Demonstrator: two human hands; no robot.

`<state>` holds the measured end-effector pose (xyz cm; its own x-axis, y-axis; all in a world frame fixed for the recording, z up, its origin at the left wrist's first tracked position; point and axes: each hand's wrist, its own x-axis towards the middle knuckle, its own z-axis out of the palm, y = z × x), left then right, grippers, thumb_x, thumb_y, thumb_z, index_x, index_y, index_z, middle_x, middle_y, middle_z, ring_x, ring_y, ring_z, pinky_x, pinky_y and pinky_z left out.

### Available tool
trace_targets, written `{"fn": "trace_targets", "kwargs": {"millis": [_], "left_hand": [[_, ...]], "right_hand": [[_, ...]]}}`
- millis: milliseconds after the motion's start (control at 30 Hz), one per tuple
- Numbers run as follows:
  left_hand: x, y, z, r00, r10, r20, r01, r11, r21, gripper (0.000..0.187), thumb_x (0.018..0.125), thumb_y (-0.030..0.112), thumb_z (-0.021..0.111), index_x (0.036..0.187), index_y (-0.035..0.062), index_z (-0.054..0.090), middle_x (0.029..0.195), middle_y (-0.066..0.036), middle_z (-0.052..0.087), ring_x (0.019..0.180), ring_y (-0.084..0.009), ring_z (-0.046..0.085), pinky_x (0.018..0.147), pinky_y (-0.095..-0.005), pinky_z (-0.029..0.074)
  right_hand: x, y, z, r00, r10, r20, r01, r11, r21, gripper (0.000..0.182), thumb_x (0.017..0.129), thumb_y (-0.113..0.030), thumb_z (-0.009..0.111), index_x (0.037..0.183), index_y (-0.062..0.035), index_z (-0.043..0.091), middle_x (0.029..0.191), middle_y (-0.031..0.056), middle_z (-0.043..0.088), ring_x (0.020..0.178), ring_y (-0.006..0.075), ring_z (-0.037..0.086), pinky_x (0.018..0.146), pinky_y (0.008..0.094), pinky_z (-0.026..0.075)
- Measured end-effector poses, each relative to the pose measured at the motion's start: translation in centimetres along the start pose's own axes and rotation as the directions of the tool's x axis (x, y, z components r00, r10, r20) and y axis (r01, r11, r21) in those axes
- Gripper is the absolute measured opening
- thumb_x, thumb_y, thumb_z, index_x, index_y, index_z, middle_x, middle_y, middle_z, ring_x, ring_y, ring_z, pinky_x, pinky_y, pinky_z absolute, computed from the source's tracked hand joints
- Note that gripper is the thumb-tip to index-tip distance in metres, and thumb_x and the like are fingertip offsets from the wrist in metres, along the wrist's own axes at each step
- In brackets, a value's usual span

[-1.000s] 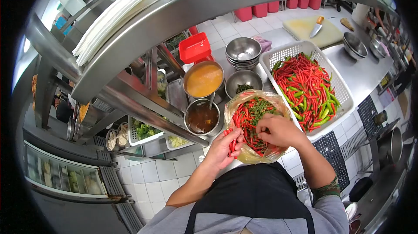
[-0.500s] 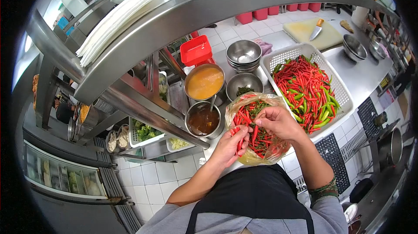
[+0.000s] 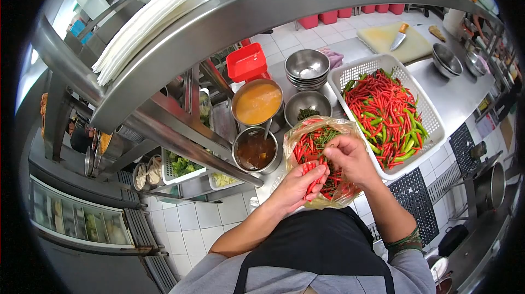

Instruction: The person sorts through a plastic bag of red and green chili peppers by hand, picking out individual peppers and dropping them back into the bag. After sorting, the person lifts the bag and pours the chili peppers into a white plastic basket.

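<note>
On the left, a pot of brown sauce [image 3: 252, 154] stands just beside a pot of orange liquid [image 3: 257, 103]. Right of these, the person's left hand [image 3: 298, 186] curls around a few red chillies [image 3: 313, 186], over the near edge of an open plastic bag [image 3: 333, 202] containing more chillies and green stems. The right hand [image 3: 351, 158] hovers above the bag, thumb and forefinger close together; whether they pinch anything is unclear. Farther right, a white basket [image 3: 432, 113] holds heaped red and green chillies [image 3: 383, 108].
</note>
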<state>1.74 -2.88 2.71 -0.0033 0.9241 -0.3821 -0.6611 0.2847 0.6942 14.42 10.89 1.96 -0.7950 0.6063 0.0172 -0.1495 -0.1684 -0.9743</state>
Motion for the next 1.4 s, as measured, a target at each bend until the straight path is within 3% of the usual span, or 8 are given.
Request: {"fn": "trace_targets", "kwargs": {"millis": [233, 333, 467, 600, 733, 1200, 1300, 1400], "left_hand": [[-0.1, -0.3, -1.0, 0.996, 0.061, -0.061, -0.057, 0.997, 0.058, 0.019, 0.102, 0.024, 0.055, 0.104, 0.0053, 0.058, 0.081, 0.001, 0.054, 0.058, -0.0038, 0.043, 0.045, -0.0185, 0.033], [-0.5, -0.2, -1.5, 0.987, 0.113, -0.116, -0.109, 0.993, 0.040, 0.021, 0.102, 0.024, 0.055, 0.106, 0.0043, 0.058, 0.083, 0.000, 0.056, 0.058, -0.0043, 0.044, 0.045, -0.0188, 0.034], [0.2, -0.3, -0.9, 0.981, 0.162, -0.109, -0.154, 0.985, 0.078, 0.021, 0.102, 0.025, 0.054, 0.107, 0.0047, 0.058, 0.086, -0.001, 0.059, 0.058, -0.0049, 0.045, 0.046, -0.0190, 0.035], [0.8, -1.6, -0.7, 0.972, 0.194, -0.132, -0.180, 0.977, 0.114, 0.018, 0.103, 0.025, 0.053, 0.108, 0.0081, 0.057, 0.089, -0.002, 0.062, 0.058, -0.0048, 0.046, 0.046, -0.0191, 0.035], [0.7, -1.4, -0.4, 0.974, 0.180, -0.137, -0.167, 0.981, 0.100, 0.018, 0.103, 0.024, 0.053, 0.113, 0.0090, 0.055, 0.092, -0.003, 0.063, 0.059, -0.0053, 0.048, 0.046, -0.0192, 0.036], [0.3, -1.2, 0.0, 0.976, 0.176, -0.127, -0.142, 0.960, 0.241, 0.014, 0.101, 0.021, 0.056, 0.098, 0.0074, 0.058, 0.080, 0.000, 0.058, 0.056, -0.0042, 0.044, 0.047, -0.0197, 0.034], [0.2, -1.3, -0.6, 0.986, 0.116, -0.122, -0.092, 0.978, 0.188, 0.015, 0.101, 0.020, 0.056, 0.099, 0.0059, 0.058, 0.083, -0.001, 0.059, 0.056, -0.0050, 0.044, 0.047, -0.0203, 0.035], [0.3, -1.2, -0.9, 0.985, 0.095, -0.145, -0.068, 0.981, 0.182, 0.016, 0.100, 0.022, 0.058, 0.098, 0.0060, 0.059, 0.082, -0.001, 0.059, 0.055, -0.0050, 0.044, 0.047, -0.0207, 0.035]], "right_hand": [[0.1, -3.1, -3.0, 0.925, -0.331, -0.189, 0.354, 0.929, 0.108, 0.011, 0.098, -0.010, 0.059, 0.089, -0.0033, 0.058, 0.091, 0.0053, 0.064, 0.068, 0.0061, 0.056, 0.062, 0.0227, 0.049], [-1.0, -3.6, -3.6, 0.981, -0.158, 0.110, 0.151, 0.986, 0.069, 0.010, 0.097, -0.009, 0.060, 0.090, -0.0029, 0.058, 0.093, 0.0067, 0.066, 0.069, 0.0077, 0.059, 0.066, 0.0233, 0.052], [-0.5, -0.9, -1.4, 1.000, 0.020, 0.021, -0.022, 0.998, 0.064, 0.013, 0.097, -0.011, 0.061, 0.089, -0.0025, 0.057, 0.080, 0.0042, 0.066, 0.069, 0.0084, 0.063, 0.063, 0.0219, 0.053], [-0.4, 0.5, 0.0, 0.997, 0.042, -0.071, -0.031, 0.989, 0.146, 0.013, 0.097, -0.010, 0.062, 0.088, -0.0027, 0.055, 0.074, 0.0022, 0.063, 0.062, 0.0076, 0.060, 0.057, 0.0215, 0.051], [-1.0, 0.8, 1.3, 0.979, -0.066, -0.195, 0.055, 0.997, -0.062, 0.014, 0.096, -0.009, 0.062, 0.087, -0.0026, 0.055, 0.073, 0.0014, 0.062, 0.060, 0.0072, 0.059, 0.056, 0.0212, 0.049], [-1.1, 1.7, -0.2, 0.987, 0.157, 0.034, -0.161, 0.973, 0.167, 0.011, 0.092, -0.009, 0.068, 0.085, -0.0038, 0.063, 0.078, 0.0013, 0.064, 0.064, 0.0081, 0.060, 0.059, 0.0228, 0.050], [-0.9, 2.8, 0.1, 0.983, -0.166, -0.075, 0.136, 0.944, -0.300, 0.014, 0.087, -0.008, 0.074, 0.080, -0.0014, 0.063, 0.080, 0.0035, 0.063, 0.067, 0.0108, 0.060, 0.059, 0.0267, 0.049], [-1.5, 1.0, 1.5, 0.782, -0.622, 0.042, 0.393, 0.440, -0.808, 0.015, 0.082, -0.005, 0.076, 0.077, 0.0011, 0.063, 0.079, 0.0062, 0.062, 0.070, 0.0136, 0.060, 0.060, 0.0291, 0.047]]}}
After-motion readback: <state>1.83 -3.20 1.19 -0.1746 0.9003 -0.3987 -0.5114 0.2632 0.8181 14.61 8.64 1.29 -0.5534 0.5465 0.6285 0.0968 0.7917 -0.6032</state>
